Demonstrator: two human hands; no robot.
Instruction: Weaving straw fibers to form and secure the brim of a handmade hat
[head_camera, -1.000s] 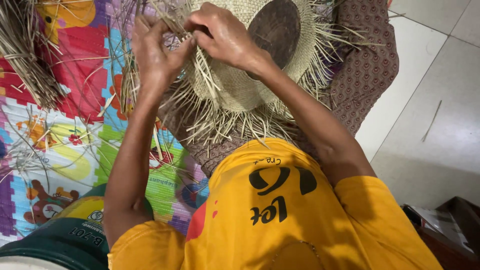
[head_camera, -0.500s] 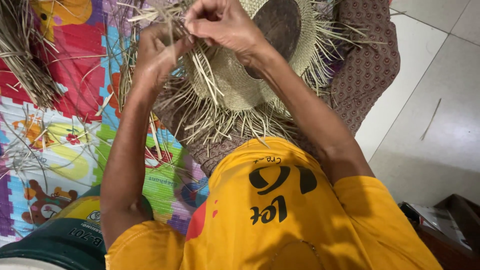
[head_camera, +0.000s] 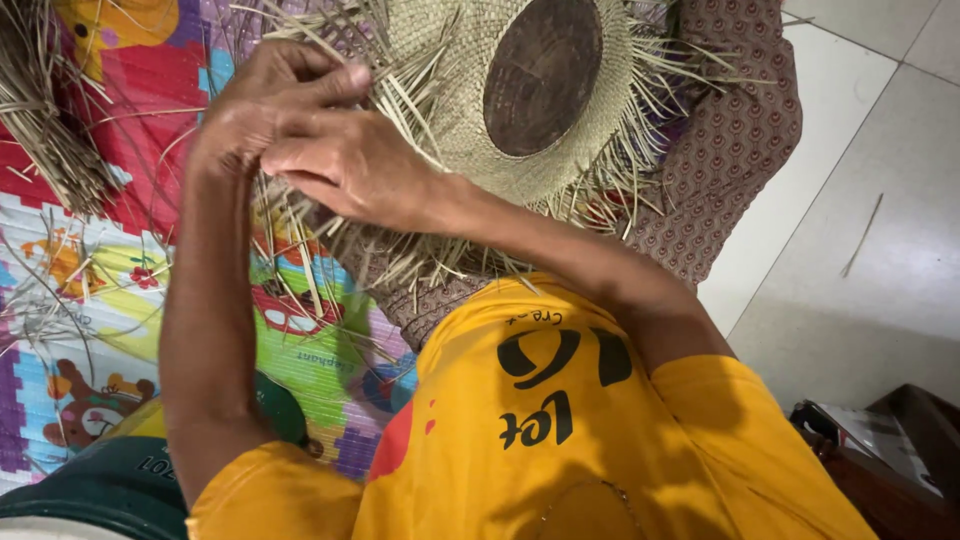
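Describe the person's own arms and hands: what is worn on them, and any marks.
Both arms are bare from the short sleeves down. The sleeves belong to a yellow T-shirt with dark lettering and a red patch on the front. The left hand and right hand are ungloved; no rings, watch or bracelets show. The forearms are lean, with no visible markings.

No pkgs, labels, signs, screens — none.

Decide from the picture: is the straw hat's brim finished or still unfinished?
Unfinished. The straw hat has loose strips sticking out all round its edge, and the left hand and right hand grip strands there.
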